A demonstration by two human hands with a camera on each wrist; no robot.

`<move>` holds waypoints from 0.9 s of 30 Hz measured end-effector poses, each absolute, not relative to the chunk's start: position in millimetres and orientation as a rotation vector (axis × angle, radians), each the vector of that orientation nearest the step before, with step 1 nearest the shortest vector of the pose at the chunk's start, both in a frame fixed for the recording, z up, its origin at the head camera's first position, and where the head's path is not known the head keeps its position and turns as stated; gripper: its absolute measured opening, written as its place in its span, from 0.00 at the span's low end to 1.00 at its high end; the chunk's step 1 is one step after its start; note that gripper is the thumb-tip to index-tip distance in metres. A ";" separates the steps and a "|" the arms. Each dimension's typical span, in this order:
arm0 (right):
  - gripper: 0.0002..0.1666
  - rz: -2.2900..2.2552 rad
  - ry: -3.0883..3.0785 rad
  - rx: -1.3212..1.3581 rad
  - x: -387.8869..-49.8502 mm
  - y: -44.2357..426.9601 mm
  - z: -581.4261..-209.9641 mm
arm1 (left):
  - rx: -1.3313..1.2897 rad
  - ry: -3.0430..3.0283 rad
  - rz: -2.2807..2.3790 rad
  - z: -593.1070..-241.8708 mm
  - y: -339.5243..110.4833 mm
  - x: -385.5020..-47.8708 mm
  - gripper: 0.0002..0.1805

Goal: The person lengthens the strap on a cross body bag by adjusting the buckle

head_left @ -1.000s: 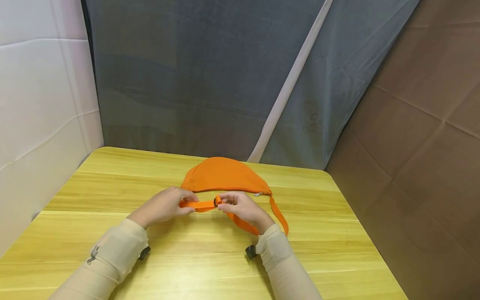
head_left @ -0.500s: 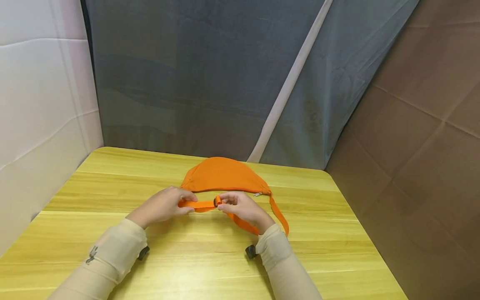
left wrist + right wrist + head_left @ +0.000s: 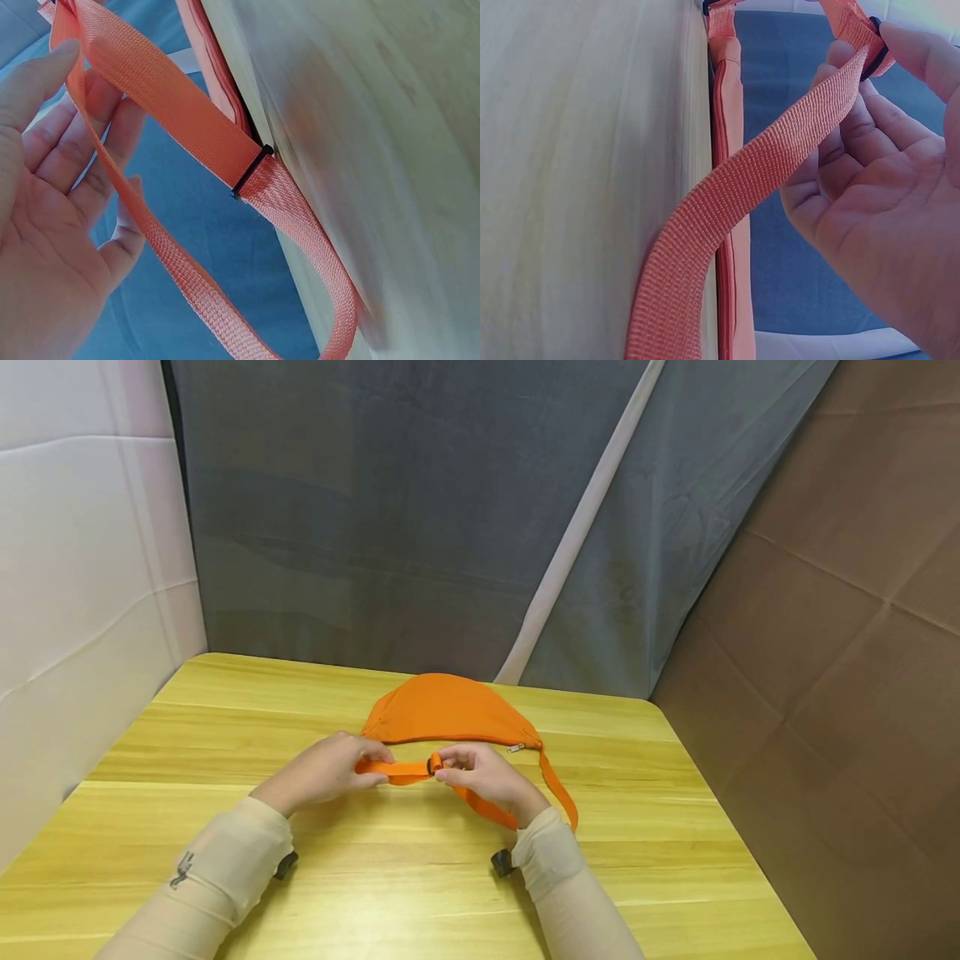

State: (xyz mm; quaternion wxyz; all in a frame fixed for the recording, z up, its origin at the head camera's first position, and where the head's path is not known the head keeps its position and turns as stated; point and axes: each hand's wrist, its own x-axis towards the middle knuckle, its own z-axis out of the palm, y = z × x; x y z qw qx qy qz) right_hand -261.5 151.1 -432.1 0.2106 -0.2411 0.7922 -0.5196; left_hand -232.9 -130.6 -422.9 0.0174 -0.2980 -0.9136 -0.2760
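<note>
An orange waist bag (image 3: 450, 710) lies on the table, its curved edge towards the back. My left hand (image 3: 326, 768) pinches the orange strap (image 3: 408, 772) between thumb and fingers, in front of the bag's left end. To its right, my right hand (image 3: 491, 775) pinches the strap at a black strap slider (image 3: 433, 765). The right wrist view has the thumb against this slider (image 3: 876, 51), the webbing (image 3: 757, 169) running down from it. In the left wrist view a black strap slider (image 3: 252, 171) crosses the webbing, away from the fingers.
The wooden table (image 3: 375, 877) extends around the bag. A metal zipper pull (image 3: 515, 748) is at the bag's right end, where a strap loop (image 3: 558, 789) curves forward. A grey curtain (image 3: 412, 527) hangs behind, a white cloth (image 3: 90, 568) left, a brown one (image 3: 840, 693) right.
My left hand has shifted very slightly left along with its forearm. Both hands keep their hold on the strap, and the bag has not moved.
</note>
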 end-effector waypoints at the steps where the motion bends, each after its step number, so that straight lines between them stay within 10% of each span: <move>1: 0.19 -1.443 2.203 -0.673 -261.6 151.3 -432.3 | -0.923 -2.840 -0.857 -422.5 -130.4 -232.7 0.11; 27: 0.18 -1.453 2.242 -0.670 -262.4 155.1 -434.4 | -0.932 -2.724 -0.701 -427.6 -132.7 -234.8 0.11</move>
